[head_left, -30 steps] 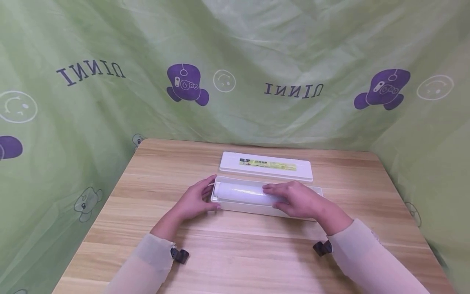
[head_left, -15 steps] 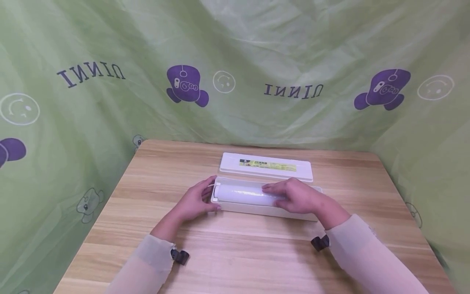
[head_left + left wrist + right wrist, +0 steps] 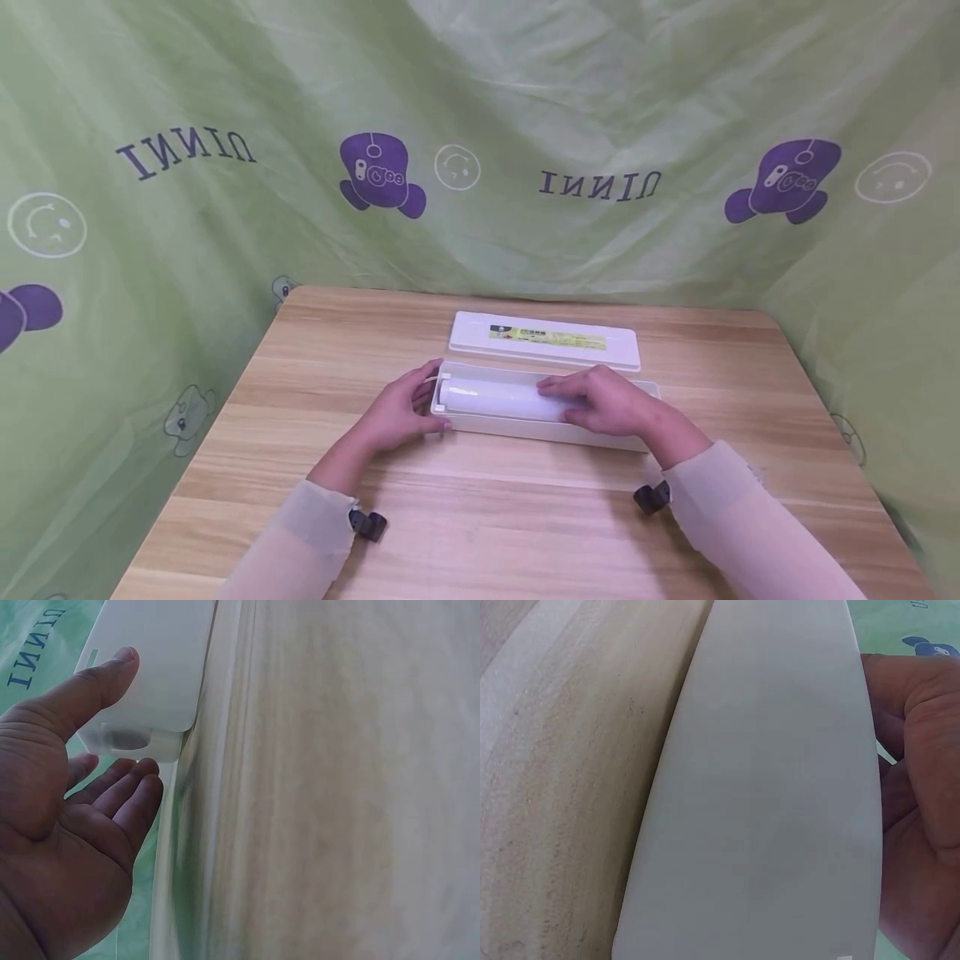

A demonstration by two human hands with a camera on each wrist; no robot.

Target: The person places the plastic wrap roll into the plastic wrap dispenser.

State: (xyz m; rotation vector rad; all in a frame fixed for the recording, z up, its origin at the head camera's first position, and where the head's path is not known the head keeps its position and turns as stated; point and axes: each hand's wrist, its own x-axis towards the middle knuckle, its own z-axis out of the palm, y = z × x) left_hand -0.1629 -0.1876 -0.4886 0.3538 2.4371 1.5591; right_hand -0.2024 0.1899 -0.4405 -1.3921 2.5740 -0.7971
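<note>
A long white cling film box (image 3: 517,427) lies lidless on the table, with a shiny roll of cling film (image 3: 487,398) inside it. My left hand (image 3: 393,408) holds the box's left end. In the left wrist view its thumb lies against the front wall of the box (image 3: 161,667) and its fingers curve by the end. From above, my right hand (image 3: 611,402) grips the roll towards its right part, fingers over the top and thumb at the near side. The box wall (image 3: 750,787) partly hides the right hand in the right wrist view.
Behind the box lies its white lid (image 3: 465,333), which bears a green and yellow label. Both stand on a wooden table (image 3: 480,525). A green printed curtain (image 3: 495,233) hangs round the table's back and sides.
The glare on the roll has shifted and shrunk, while the roll stays in the box. My right hand has moved very slightly; my left hand keeps its place.
</note>
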